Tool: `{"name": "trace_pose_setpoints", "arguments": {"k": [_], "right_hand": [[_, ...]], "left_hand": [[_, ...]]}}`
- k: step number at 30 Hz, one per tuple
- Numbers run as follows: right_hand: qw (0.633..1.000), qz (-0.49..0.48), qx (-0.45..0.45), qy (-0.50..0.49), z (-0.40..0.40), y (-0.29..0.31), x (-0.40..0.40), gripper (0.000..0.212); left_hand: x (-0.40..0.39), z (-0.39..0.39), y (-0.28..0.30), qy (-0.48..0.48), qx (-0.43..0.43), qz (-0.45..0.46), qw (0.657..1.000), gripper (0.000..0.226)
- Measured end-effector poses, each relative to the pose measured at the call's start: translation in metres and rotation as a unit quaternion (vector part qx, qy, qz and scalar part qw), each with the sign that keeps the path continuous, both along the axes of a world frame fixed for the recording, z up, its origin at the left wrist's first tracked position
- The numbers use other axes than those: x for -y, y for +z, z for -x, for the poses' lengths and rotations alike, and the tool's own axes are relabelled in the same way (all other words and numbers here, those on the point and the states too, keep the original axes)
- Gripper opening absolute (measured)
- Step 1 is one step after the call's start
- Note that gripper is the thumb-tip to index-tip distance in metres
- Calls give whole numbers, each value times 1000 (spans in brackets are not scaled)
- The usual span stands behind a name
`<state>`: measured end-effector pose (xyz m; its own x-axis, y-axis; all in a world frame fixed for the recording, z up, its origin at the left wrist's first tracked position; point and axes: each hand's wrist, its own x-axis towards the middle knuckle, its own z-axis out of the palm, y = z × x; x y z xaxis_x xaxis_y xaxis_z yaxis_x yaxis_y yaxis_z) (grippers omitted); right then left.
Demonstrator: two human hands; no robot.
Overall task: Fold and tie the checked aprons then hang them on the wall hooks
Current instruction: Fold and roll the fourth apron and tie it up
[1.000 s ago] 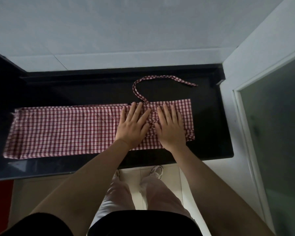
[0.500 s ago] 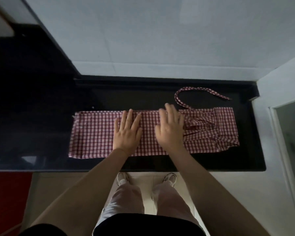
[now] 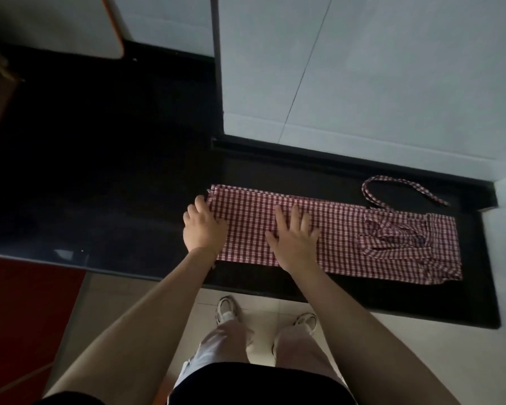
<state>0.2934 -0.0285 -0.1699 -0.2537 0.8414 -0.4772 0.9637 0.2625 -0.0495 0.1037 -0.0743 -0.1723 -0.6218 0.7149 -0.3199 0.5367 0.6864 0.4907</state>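
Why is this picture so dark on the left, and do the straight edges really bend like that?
Head view: light falls mostly on the pale wall, so the black counter swallows detail at left, with only a faint glint near its front edge; the wide-angle lens tilts and bows the wall lines; the apron and both hands, left and right, stay fairly sharp.

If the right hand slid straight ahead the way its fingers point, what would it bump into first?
The right hand lies flat on the checked apron, fingers pointing toward the wall. It would probably cross the apron's far edge and a strip of black counter, then meet the pale tiled wall. Nothing else shows in that line.
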Motion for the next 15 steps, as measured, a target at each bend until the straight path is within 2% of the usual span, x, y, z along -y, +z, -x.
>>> {"name": "trace_pose_setpoints", "arguments": {"k": [1, 3, 6, 12, 15], "right_hand": [[1000, 8, 2, -9, 3, 1, 0, 71], [999, 26, 3, -28, 12, 8, -1, 72], [996, 56, -24, -68, 20, 16, -7, 74], [992, 48, -55, -106, 31, 25, -9, 69], [994, 43, -46, -88, 30, 24, -4, 73]], "left_hand": [[-6, 4, 5, 47, 63, 10, 997, 55], [-16, 18, 14, 141, 203, 36, 968, 40], [-22, 33, 16, 149, 308, 70, 937, 24], [-24, 31, 19, 62, 243, 79, 965, 13], [-29, 28, 22, 78, 288, 69, 952, 18]]}}
